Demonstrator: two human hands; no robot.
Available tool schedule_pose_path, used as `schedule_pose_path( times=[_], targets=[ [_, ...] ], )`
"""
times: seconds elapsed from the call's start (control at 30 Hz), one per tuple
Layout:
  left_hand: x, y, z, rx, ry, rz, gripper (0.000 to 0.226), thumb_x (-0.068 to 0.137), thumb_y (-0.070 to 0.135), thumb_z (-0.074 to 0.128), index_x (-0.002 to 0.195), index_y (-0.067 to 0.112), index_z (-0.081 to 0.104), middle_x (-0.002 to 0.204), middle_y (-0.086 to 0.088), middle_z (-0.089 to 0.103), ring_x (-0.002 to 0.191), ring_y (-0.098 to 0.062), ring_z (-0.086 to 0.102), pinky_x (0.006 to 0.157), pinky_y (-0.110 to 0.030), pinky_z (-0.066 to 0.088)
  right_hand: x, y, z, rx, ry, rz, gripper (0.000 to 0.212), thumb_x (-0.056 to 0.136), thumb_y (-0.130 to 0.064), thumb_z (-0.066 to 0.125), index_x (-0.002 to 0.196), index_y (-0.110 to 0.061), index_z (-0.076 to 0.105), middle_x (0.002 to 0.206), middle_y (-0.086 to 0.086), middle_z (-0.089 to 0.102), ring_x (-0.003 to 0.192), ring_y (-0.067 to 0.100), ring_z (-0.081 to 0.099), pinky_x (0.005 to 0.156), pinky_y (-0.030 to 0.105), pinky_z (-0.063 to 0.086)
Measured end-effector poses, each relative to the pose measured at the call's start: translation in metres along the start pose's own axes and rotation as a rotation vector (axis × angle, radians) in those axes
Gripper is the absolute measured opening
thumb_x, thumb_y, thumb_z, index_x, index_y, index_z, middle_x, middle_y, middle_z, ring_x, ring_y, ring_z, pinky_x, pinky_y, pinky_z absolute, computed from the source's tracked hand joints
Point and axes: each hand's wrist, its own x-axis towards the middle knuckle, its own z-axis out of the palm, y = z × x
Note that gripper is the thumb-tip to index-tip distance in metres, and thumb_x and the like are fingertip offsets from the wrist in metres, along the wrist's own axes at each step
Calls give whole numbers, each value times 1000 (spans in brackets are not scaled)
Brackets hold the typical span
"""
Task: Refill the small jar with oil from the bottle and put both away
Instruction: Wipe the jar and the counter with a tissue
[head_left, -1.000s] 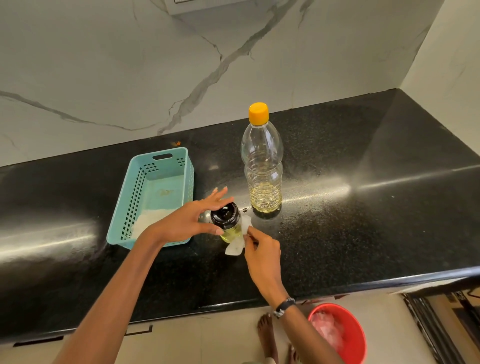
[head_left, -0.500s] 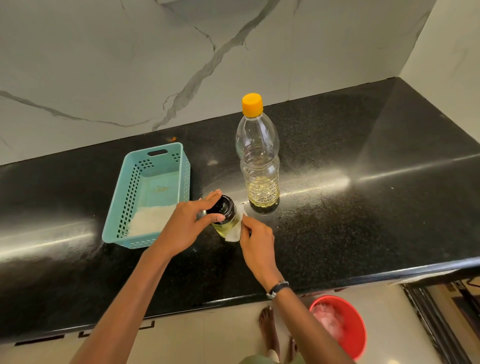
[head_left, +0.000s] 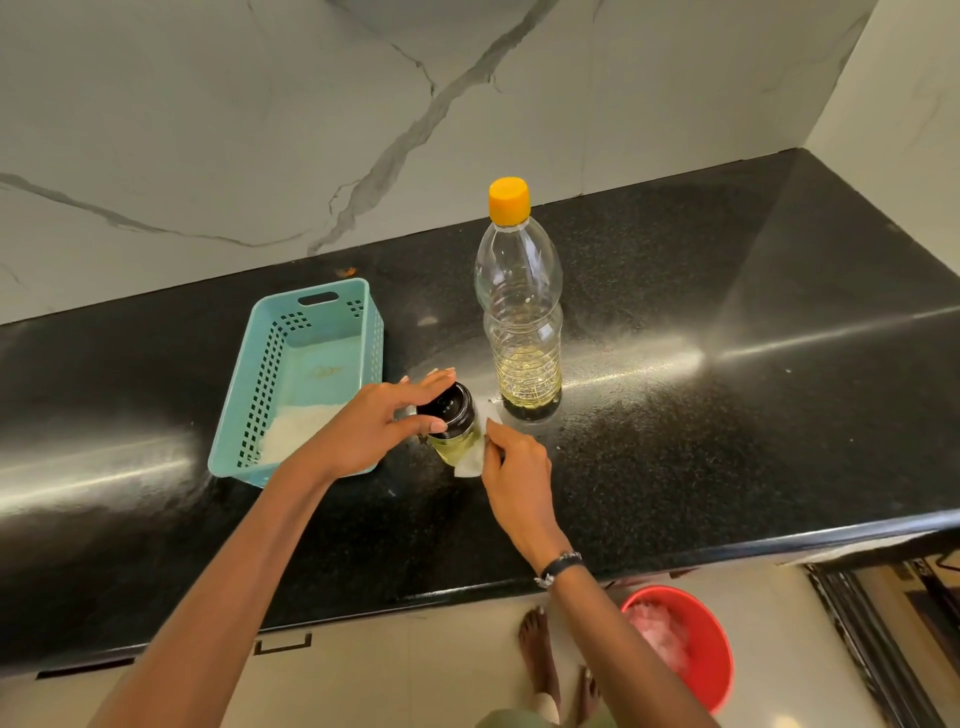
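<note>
A small glass jar (head_left: 457, 441) with a black lid and yellow oil inside stands on the black counter (head_left: 675, 441). My left hand (head_left: 374, 431) grips its lid from the left, thumb and fingers around the rim. My right hand (head_left: 514, 462) pinches a white tissue (head_left: 475, 462) and presses it against the jar's right side. Just behind stands a clear plastic oil bottle (head_left: 522, 322) with a yellow cap, upright, holding a little oil at the bottom.
A teal perforated basket (head_left: 306, 364) with a white cloth inside lies left of the jar. The marble wall rises behind the counter. A red bucket (head_left: 685, 644) sits on the floor below the counter edge, beside bare feet.
My right hand with the tissue has slid up along the jar's side. My left hand stays around the lid. The head view has shifted slightly.
</note>
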Motion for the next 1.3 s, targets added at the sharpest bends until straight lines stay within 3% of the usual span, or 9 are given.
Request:
schedule_pose_path(
  times=[0.1,0.27,0.4,0.47,0.57,0.8,0.97,1.1,1.3],
  targets=[
    [2,-3,-3,17,-44,9,57,91,16,60,143,26,40,150,10,35,142,-6,24,121,-33,14,-13,3,-1,-10,-56,71,17,96,-12,52,81,-9,60,65,-10,50,57,0,45,56,13,34],
    [7,-4,-8,-5,-141,5,59,91,14,61,143,28,39,150,13,34,140,0,24,116,-17,17,-16,-18,-7,119,115,-38,20,95,-12,55,75,-12,55,63,-11,46,57,3,44,54,11,35],
    [12,-5,-11,-26,-195,-5,59,91,11,60,143,26,39,150,13,34,139,2,24,102,1,22,-2,-11,-2,116,166,-47,16,93,-7,56,102,-4,69,99,-1,65,89,6,59,79,16,48],
    [13,-6,-13,-35,-221,-3,59,91,8,59,144,26,38,151,13,33,139,4,23,103,-1,24,0,-5,2,65,108,-1,21,93,-6,54,109,-2,67,108,3,62,97,10,57,85,10,44],
    [14,-8,-15,-38,-263,8,59,92,6,57,144,25,38,152,15,31,138,10,22,106,-5,25,-7,2,4,14,14,60,22,95,-7,52,112,-2,65,112,4,57,96,5,49,75,-4,34],
    [18,-8,-18,-5,-333,35,60,93,1,53,145,25,35,153,21,25,134,18,18,103,-1,23,-14,-20,-6,132,144,-37,24,94,-9,55,117,-5,64,107,-9,51,97,4,53,82,1,40],
    [19,-7,-20,9,-365,53,60,94,1,52,146,26,34,154,22,22,135,19,15,106,-3,22,1,-8,-1,28,108,-41,24,94,-8,54,115,-5,65,110,-1,59,100,8,54,88,12,43],
    [19,-6,-21,12,-387,65,60,95,0,50,145,29,34,154,25,21,142,8,13,116,-20,20,-8,9,3,12,9,82,25,96,-12,52,116,-5,64,108,-1,56,98,8,54,75,-2,36],
    [21,-4,-23,14,-404,65,61,95,-2,48,144,33,35,154,26,18,143,6,10,118,-27,21,-13,-10,-4,86,112,-5,24,94,-10,54,116,-5,64,108,-6,54,97,2,51,81,-2,36]
  ],
)
